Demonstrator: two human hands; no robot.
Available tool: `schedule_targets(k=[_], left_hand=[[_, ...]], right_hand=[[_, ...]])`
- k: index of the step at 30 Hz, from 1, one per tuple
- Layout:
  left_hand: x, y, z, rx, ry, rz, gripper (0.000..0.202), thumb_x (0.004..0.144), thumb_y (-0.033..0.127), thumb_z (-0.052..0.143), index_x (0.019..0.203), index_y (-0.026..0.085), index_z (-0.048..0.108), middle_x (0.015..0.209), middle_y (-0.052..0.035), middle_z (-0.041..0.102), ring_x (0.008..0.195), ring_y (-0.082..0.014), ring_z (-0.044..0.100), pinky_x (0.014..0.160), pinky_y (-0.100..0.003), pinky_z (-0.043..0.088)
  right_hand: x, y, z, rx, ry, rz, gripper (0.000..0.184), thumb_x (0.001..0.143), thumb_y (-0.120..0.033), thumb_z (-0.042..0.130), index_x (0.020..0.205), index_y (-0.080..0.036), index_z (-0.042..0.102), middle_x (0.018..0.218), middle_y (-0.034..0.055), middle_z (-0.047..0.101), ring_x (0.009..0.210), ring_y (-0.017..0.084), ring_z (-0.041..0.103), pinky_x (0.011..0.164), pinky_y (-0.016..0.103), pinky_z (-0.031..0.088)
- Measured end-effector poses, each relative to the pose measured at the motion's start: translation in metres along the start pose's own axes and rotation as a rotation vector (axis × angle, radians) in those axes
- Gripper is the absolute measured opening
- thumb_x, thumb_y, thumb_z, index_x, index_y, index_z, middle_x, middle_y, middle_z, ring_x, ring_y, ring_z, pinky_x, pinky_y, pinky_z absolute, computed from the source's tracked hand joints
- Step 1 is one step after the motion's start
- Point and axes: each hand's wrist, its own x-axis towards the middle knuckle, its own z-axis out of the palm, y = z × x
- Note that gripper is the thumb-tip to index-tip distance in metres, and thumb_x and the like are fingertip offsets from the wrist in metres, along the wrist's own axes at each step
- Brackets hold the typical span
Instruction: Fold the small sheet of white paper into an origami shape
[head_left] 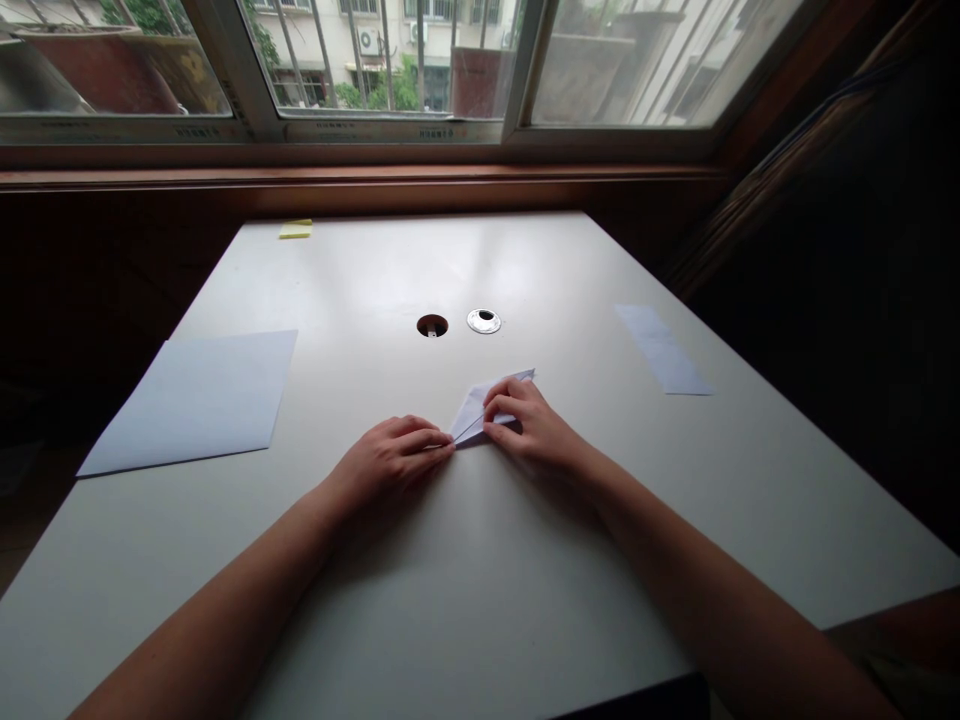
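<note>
A small folded piece of white paper (471,410), pointed toward me, lies on the white table (480,560) in the middle. My left hand (390,462) has its fingers curled and pinches the paper's near tip. My right hand (529,425) lies on the paper's right side, fingers bent and pressing its folded edge down. Part of the paper is hidden under my right hand.
A flat white sheet (196,398) lies at the left and overhangs the table edge. A narrow paper strip (663,349) lies at the right. A cable hole (432,325) and its loose cap (484,321) sit beyond the paper. Yellow sticky notes (295,230) rest at the far left corner below the window.
</note>
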Motion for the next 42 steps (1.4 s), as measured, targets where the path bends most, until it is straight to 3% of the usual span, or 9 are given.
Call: schedule_targets(k=[7, 25, 31, 35, 42], left_hand=[[0.004, 0.007, -0.001, 0.080, -0.070, -0.040, 0.043, 0.097, 0.022, 0.052, 0.140, 0.025, 0.052, 0.124, -0.0074, 0.067, 0.111, -0.0221, 0.060, 0.094, -0.039, 0.053], [0.005, 0.012, 0.005, 0.087, -0.090, -0.092, 0.033, 0.096, 0.020, 0.049, 0.128, 0.020, 0.060, 0.125, -0.0081, 0.065, 0.110, -0.0234, 0.056, 0.091, -0.039, 0.049], [0.006, 0.019, 0.008, 0.169, -0.115, -0.127, 0.048, 0.097, 0.027, 0.048, 0.144, 0.020, 0.045, 0.126, -0.0114, 0.061, 0.110, -0.0268, 0.054, 0.092, -0.042, 0.046], [0.007, 0.024, 0.010, 0.214, -0.143, -0.150, 0.050, 0.097, 0.031, 0.048, 0.145, 0.018, 0.044, 0.127, -0.0125, 0.059, 0.111, -0.0287, 0.052, 0.092, -0.043, 0.044], [0.007, 0.025, 0.010, 0.193, -0.136, -0.152, 0.047, 0.096, 0.031, 0.049, 0.142, 0.017, 0.048, 0.126, -0.0132, 0.060, 0.113, -0.0298, 0.053, 0.093, -0.045, 0.046]], right_hand=[[0.001, -0.002, 0.003, -0.021, 0.024, 0.016, 0.006, 0.087, -0.025, 0.062, 0.083, -0.024, 0.067, 0.106, 0.0061, 0.061, 0.105, 0.026, 0.052, 0.098, 0.046, 0.043], [0.004, 0.000, 0.015, -0.059, 0.130, 0.095, 0.005, 0.085, -0.026, 0.066, 0.083, -0.023, 0.062, 0.101, 0.0052, 0.059, 0.100, 0.025, 0.051, 0.091, 0.043, 0.045], [0.005, -0.001, 0.015, -0.079, 0.121, 0.090, 0.007, 0.085, -0.028, 0.066, 0.082, -0.023, 0.062, 0.098, 0.0052, 0.058, 0.099, 0.025, 0.052, 0.089, 0.043, 0.045], [0.006, -0.002, 0.015, -0.086, 0.120, 0.099, 0.008, 0.085, -0.029, 0.067, 0.082, -0.023, 0.062, 0.097, 0.0050, 0.059, 0.097, 0.025, 0.052, 0.088, 0.042, 0.045], [0.005, 0.008, 0.007, -0.059, 0.195, 0.126, 0.022, 0.082, -0.033, 0.072, 0.102, -0.027, 0.066, 0.103, 0.0046, 0.062, 0.105, 0.026, 0.052, 0.094, 0.043, 0.045]])
